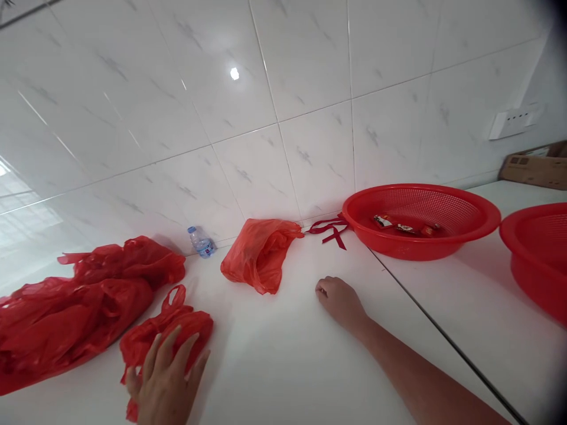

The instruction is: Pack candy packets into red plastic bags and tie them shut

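My left hand (166, 378), fingers spread, lies over a crumpled red plastic bag (195, 321) with a looped handle; whether the fingertips press on it I cannot tell. My right hand (340, 300) rests on the white table in a loose fist, and no object shows in it. Beyond and left of that fist, near the wall, lies a lighter red plastic bag (254, 257), its mouth partly open toward me. A large heap of red plastic bags (88, 307) spreads along the left side.
A small water bottle (202, 243) leans by the tiled wall. Dark red ribbon (334, 231) lies beside a red plastic basket (420, 248) holding several small wrapped packets (405, 228). A second red basket (535, 277) stands at right, a cardboard box (531, 171) behind. A seam (425, 313) crosses the table.
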`<state>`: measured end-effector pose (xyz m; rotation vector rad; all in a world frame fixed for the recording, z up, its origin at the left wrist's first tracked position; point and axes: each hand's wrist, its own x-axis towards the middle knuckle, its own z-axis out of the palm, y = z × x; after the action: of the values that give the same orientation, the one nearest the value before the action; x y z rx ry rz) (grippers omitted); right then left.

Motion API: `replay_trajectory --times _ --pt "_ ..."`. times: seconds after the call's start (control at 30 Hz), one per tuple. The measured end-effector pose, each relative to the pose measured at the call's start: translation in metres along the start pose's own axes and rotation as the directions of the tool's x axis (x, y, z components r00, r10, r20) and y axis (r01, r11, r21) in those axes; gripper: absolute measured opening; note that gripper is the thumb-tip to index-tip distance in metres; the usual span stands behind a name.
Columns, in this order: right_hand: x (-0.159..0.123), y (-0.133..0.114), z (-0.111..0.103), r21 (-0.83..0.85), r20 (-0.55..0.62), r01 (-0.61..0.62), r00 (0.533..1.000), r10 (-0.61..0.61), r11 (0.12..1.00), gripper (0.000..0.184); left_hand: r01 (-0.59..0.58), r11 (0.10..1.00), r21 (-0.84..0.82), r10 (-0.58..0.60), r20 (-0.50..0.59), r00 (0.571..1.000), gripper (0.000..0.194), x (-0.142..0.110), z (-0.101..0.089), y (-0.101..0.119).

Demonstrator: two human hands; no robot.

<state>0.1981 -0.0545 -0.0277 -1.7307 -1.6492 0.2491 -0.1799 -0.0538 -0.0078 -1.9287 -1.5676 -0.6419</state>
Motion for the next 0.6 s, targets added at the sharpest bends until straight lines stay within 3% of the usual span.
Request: replay_trajectory --times 0.1,0.23,0.33,0.4,0.6 --pt "0.009 -0.006 0.012 -0.061 -0.022 0.030 0.999 -0.032 0.998 0.020 -0.194 0.961 -0.198 0.179 -0.091 0.980 0.030 0.019 0.006 0.033" --pt "0.021 -0.016 0.025 -0.117 -0.023 0.109 0.993 -0.112 0.987 0.017 -0.287 0.899 -0.330 0.304 0.001 0.953 0.042 0.042 0.029 0.095" --pt "0.026 -0.018 0.030 -0.135 0.000 0.161 0.987 -0.162 0.978 0.016 -0.242 0.897 -0.369 0.259 -0.003 0.966 0.052 0.060 0.052 0.129" --pt "0.029 -0.017 0.032 -0.128 0.000 0.168 0.986 -0.169 0.977 0.021 -0.182 0.906 -0.383 0.197 0.001 0.980 0.057 0.070 0.065 0.140" --pt "0.056 -0.019 0.047 -0.113 -0.017 0.149 0.988 -0.152 0.982 0.050 -0.045 0.903 -0.428 0.075 0.053 0.996 0.057 0.080 0.086 0.139"
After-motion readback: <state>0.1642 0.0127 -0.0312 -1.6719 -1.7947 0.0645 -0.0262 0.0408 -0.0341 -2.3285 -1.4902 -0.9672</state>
